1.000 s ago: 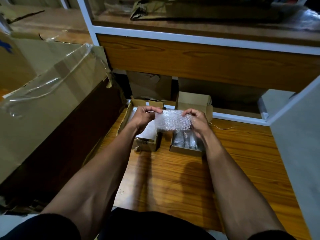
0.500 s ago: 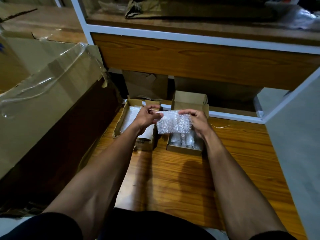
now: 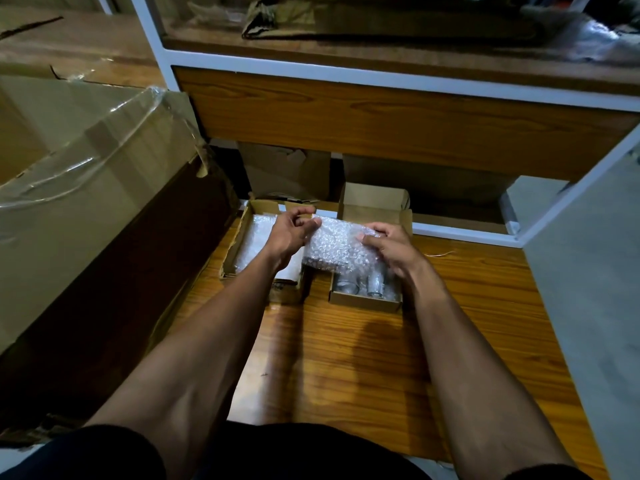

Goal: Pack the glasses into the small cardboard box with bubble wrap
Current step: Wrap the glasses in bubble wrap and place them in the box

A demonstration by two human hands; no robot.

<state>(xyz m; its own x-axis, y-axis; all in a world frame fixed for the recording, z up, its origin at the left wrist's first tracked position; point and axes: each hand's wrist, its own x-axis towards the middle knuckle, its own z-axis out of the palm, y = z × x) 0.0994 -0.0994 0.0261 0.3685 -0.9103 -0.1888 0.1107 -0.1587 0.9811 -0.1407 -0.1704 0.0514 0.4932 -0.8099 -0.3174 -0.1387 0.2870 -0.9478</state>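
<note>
Two bare forearms, no sleeves, watch or rings visible on the left hand (image 3: 290, 233) or right hand (image 3: 391, 249); black shorts (image 3: 311, 452) at 6 o'clock.

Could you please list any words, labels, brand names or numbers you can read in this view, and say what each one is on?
None: nothing legible shows.
The small cardboard box with the glasses, the left box and the large carton show plain faces.
The bubble wrap carries no print.

Glossy wood-grain floor (image 3: 363, 358), matt brown cardboard box (image 3: 363, 301), clear shiny glasses (image 3: 375, 284), crinkly translucent plastic bubble wrap (image 3: 341, 249), glossy tape (image 3: 69, 181) on big carton (image 3: 86, 220), white-painted shelf frame (image 3: 311, 76)
</note>
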